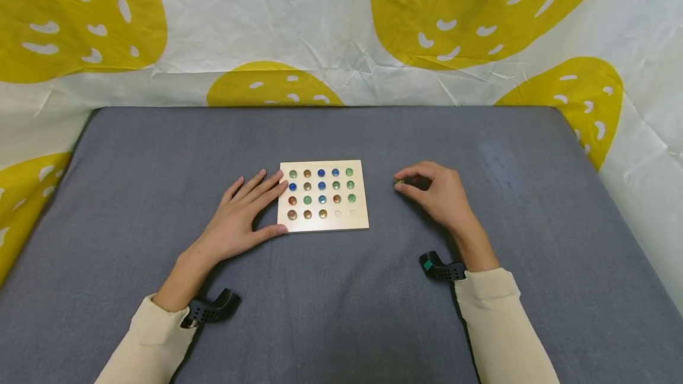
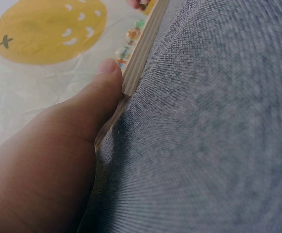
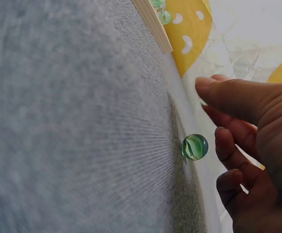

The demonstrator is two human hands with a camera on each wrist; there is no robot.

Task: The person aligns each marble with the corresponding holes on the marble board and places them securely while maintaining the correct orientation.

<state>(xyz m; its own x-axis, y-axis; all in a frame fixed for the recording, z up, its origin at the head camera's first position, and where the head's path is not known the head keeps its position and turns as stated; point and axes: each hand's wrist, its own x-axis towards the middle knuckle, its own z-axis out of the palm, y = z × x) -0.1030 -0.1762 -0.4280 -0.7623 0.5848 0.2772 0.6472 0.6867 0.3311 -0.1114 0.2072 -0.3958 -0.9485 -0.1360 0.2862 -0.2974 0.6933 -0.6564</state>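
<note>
A pale wooden board (image 1: 324, 224) lies on the grey cloth, bearing rows of green, blue and amber marbles (image 1: 322, 186). Two hollows at its near right corner hold no marble. My left hand (image 1: 237, 218) is spread at the board's left side, fingertips over the edge and thumb at the near left corner. To the right of the board, my right hand (image 1: 434, 191) pinches a small yellowish-green marble (image 1: 399, 182) between thumb and forefinger; the thumb hides it in the right wrist view. Below the other, curled fingers, a clear green marble (image 3: 195, 147) sits on the cloth.
The grey cloth-covered table (image 1: 320, 301) stretches around the board on all sides. Behind it hangs a white curtain (image 1: 256, 22) with big yellow fruit shapes. Black wrist cameras (image 1: 213, 308) are strapped to both forearms.
</note>
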